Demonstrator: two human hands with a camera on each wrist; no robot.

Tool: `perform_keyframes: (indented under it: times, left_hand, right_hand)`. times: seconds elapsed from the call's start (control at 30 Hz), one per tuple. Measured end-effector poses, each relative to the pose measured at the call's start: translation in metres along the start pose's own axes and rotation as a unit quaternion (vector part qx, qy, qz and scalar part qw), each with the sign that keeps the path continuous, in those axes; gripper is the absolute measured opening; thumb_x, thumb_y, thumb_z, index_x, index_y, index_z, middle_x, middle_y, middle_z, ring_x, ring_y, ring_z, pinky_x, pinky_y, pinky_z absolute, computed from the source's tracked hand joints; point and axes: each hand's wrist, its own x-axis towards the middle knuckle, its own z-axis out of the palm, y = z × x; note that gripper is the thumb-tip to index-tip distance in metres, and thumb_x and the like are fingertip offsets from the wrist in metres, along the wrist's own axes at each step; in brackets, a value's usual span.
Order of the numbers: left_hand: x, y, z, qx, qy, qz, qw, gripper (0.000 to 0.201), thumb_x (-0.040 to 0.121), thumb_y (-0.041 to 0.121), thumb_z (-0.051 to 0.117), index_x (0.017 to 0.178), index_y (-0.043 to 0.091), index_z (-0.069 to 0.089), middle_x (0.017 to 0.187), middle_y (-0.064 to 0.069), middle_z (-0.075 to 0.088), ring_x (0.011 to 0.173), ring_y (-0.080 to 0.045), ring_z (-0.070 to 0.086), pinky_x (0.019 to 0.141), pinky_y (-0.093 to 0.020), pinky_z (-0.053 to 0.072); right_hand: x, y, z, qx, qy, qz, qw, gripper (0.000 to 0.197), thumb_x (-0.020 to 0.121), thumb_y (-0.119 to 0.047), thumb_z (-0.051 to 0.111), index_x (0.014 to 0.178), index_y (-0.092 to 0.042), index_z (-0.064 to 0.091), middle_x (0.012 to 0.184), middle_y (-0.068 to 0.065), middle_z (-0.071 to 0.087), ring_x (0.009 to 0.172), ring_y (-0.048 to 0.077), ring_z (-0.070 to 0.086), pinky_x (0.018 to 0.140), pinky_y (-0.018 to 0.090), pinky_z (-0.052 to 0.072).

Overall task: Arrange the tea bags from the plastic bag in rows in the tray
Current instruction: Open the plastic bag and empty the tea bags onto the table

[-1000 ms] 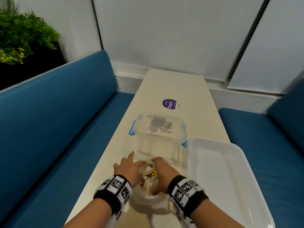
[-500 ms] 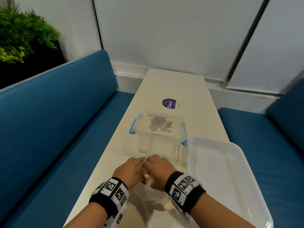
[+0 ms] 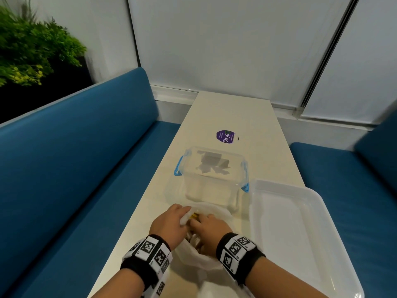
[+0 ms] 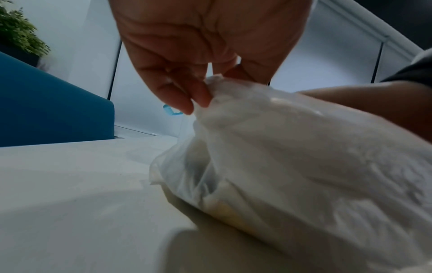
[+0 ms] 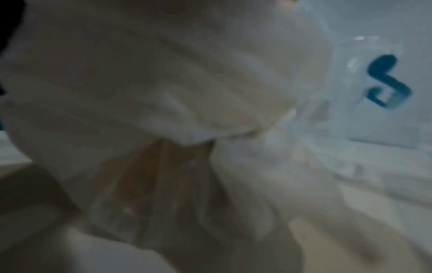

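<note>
left hand (image 3: 169, 224): at 6 o'clock on the table, thumb and fingers pinching the left edge of the bag mouth, plain in the left wrist view; judged to be holding the opening taut so the other hand can get in.
right hand (image 3: 209, 227): just right of the left hand, knuckles up, fingers curled down into the bag mouth; cannot tell whether it grips plastic or a tea bag, the right wrist view is blur.
plastic bag (image 3: 198, 258): thin translucent white, slumped on the table under and between both wrists, mouth pointing to 12 o'clock.
tea bags (image 3: 195, 216): inside the bag; only a yellow scrap shows between the two hands, pale packets dimly visible through the film.
tray (image 3: 285, 229): shallow clear tray at 3 o'clock, just beside the bag, no tea bags in it; close by, likely for a short carry.
clear box (image 3: 211, 175): blue clips, at 12 o'clock just beyond the bag, grey shapes showing inside.
sticker (image 3: 225, 137): round, purple, further out at 12 o'clock.
step: judged opening the bag, no rows begun.
change: a second ago the hands were spread with the left fingers splayed; they have closed together over the mouth. Box and tray unmoved.
</note>
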Motion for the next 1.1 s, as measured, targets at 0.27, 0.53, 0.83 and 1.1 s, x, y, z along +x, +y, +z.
perform_keyframes:
  times: [0.27,0.53,0.83,1.1]
  left_hand:
    - [0.0,-0.004,0.007,0.007,-0.011,0.007,1.0,0.056,0.09,0.017,0.045,0.142,0.034,0.033,0.139,0.011,0.04,0.115,-0.012,0.053,0.091,-0.024,0.044]
    - [0.002,-0.003,0.012,-0.021,0.061,0.003,0.998,0.045,0.089,0.019,0.049,0.133,0.031,0.047,0.14,0.008,0.039,0.125,-0.014,0.039,0.102,-0.028,0.037]
    - [-0.011,0.049,-0.025,-0.54,0.05,0.019,0.84,0.073,0.051,0.077,0.063,0.114,0.043,0.052,0.117,0.013,0.051,0.11,-0.013,0.054,0.083,-0.03,0.047]
    - [-0.009,0.099,-0.006,-0.757,-0.131,-0.137,0.625,0.051,0.094,0.05,0.034,0.11,0.009,0.06,0.107,-0.019,0.068,0.097,-0.03,0.065,0.076,-0.046,0.057]
  right_hand:
    - [-0.004,0.018,-0.016,0.168,0.048,0.1,0.979,0.031,0.082,-0.011,0.058,0.113,-0.016,0.059,0.114,0.007,0.061,0.107,0.025,0.056,0.09,0.027,0.042]
    - [-0.013,0.023,-0.036,0.356,0.118,0.153,0.914,0.02,0.077,0.0,0.059,0.081,-0.02,0.058,0.078,0.004,0.054,0.066,0.017,0.051,0.058,0.02,0.044]
    - [-0.036,0.02,-0.106,0.367,0.15,0.107,0.912,0.028,0.075,-0.001,0.064,0.066,-0.024,0.052,0.07,-0.004,0.054,0.06,0.009,0.052,0.047,0.013,0.042]
    - [-0.044,0.004,-0.105,0.365,0.207,0.146,0.896,0.015,0.079,-0.008,0.058,0.088,-0.019,0.051,0.096,0.006,0.06,0.084,0.018,0.054,0.064,0.022,0.041]
